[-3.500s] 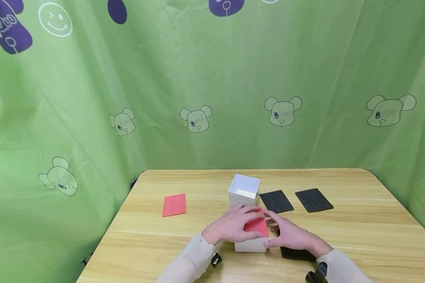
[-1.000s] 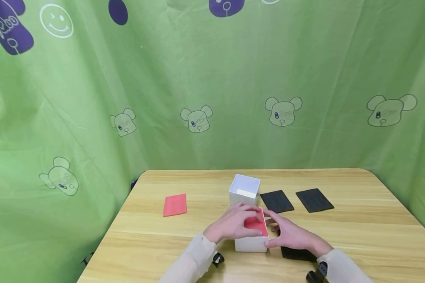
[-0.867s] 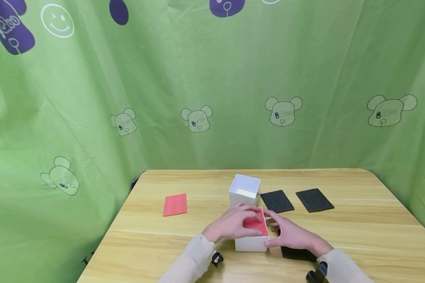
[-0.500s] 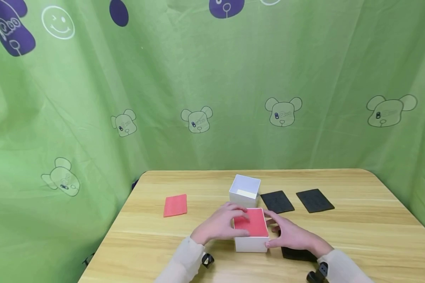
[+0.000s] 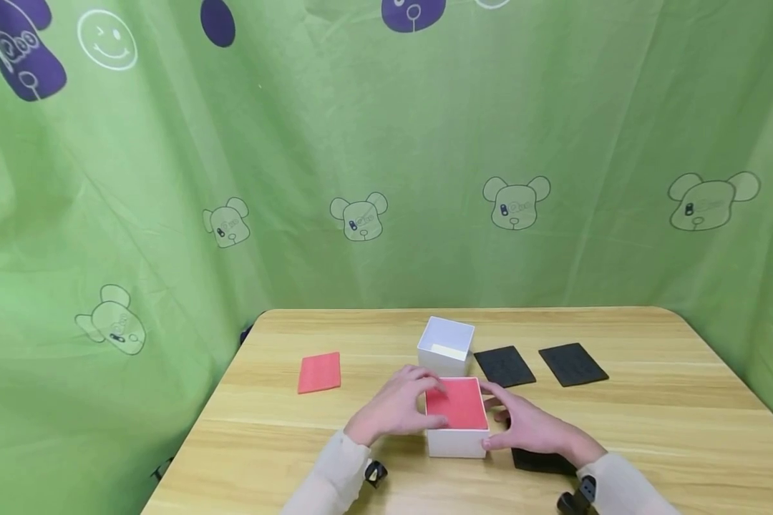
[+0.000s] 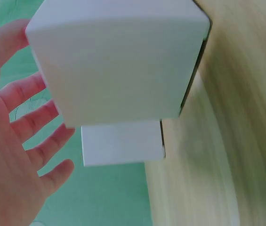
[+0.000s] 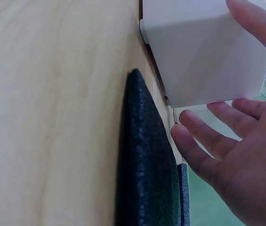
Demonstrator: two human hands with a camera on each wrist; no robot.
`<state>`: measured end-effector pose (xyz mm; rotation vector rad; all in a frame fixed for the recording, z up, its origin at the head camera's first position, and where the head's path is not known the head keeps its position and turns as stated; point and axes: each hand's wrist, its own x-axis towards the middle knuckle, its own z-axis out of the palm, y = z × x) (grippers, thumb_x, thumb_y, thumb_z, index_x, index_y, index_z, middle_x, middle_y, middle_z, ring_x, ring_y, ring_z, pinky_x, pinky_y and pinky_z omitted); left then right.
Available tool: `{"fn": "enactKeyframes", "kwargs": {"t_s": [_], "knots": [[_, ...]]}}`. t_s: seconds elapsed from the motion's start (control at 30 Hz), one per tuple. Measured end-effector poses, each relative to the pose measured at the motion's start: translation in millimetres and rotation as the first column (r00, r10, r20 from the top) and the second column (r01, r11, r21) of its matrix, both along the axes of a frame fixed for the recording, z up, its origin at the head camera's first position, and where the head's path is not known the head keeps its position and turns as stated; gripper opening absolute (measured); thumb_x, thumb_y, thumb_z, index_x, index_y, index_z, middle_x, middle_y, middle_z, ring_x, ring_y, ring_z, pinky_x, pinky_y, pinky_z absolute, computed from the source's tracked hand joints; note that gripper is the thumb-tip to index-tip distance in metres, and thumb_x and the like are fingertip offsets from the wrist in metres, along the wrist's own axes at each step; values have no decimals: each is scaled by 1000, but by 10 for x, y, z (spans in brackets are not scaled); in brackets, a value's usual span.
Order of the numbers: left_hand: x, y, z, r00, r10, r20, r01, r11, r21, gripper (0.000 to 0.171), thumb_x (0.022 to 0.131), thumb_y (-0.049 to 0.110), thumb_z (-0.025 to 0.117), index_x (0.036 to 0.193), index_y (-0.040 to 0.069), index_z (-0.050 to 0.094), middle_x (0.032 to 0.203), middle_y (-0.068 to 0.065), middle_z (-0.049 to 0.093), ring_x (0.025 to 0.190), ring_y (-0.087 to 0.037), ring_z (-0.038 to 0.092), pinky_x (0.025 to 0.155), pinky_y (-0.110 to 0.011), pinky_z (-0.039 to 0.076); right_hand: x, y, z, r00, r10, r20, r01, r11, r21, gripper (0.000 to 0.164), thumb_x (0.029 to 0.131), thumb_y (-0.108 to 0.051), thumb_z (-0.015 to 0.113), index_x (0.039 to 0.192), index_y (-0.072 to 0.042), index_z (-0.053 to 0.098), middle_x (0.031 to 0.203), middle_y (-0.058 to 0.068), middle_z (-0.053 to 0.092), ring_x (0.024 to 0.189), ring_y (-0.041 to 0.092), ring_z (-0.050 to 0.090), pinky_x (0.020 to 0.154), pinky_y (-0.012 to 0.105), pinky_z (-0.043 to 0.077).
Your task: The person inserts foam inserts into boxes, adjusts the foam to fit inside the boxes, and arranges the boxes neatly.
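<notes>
A white square box [image 5: 457, 444] stands on the table between both hands, with a red sheet [image 5: 467, 404] lying level just inside its rim. My left hand [image 5: 395, 406] hovers at the box's left side, its loosely bent fingers over the rim. In the left wrist view the left fingers [image 6: 36, 120] are spread beside the box wall. My right hand [image 5: 531, 427] holds the box at its right side, thumb on the near corner and fingers round the far one. The right wrist view has the right thumb [image 7: 255, 21] against the box.
Behind the box is a second white box [image 5: 443, 360], its top uncovered. Two black sheets lie at the right, one nearer sheet [image 5: 505, 367] and one farther sheet [image 5: 573, 365]. Another black sheet [image 5: 541, 461] is partly under the right forearm. A red sheet [image 5: 319, 373] lies left.
The red sheet over the box has settled down inside the rim. My left hand has drawn back leftward, uncovering more of the sheet. My right hand has stayed in place.
</notes>
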<state>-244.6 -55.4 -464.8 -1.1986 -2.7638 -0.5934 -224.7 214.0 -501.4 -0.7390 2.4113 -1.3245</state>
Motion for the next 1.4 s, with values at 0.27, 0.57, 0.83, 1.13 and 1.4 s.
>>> {"fn": "enactKeyframes", "kwargs": {"t_s": [0.27,0.57,0.83,1.13,1.4], "knots": [[-6,-31,44,999,41,11,-41,999,-31,39,77,49,72,108,29,62,117,13,54,110,-9,45,99,-33,37,-13,13,17,1000,8,-5,-8,1000,-11,97,78,-30,78,148,-1,18,141,21,37,121,37,44,95,47,43],[-3,-8,48,998,64,18,-62,994,-88,47,76,53,71,114,27,61,115,15,55,107,-7,45,99,-32,37,-1,7,15,1000,21,-7,-21,1000,-23,97,78,-29,78,148,1,17,141,23,35,121,38,44,95,50,43],[14,-21,68,998,55,-9,-55,994,-91,48,76,56,70,111,25,62,107,16,56,101,-6,45,96,-30,38,-5,12,11,1000,23,-15,-24,999,-23,97,78,-29,78,148,0,16,141,23,36,121,37,44,94,50,43],[2,68,60,998,29,-64,-37,992,-124,54,78,58,67,119,23,62,115,14,58,106,-7,45,98,-30,36,-27,11,-35,1000,11,-8,-11,1000,2,98,78,-33,77,148,-1,17,142,20,36,121,37,44,95,46,44],[-63,227,-10,995,-85,-44,82,995,-61,58,83,58,62,130,23,57,128,13,55,119,-8,42,100,-27,35,-39,12,-38,1000,14,-7,-14,1000,-2,97,79,-33,77,149,-3,17,142,18,36,121,35,44,95,43,44]]}}
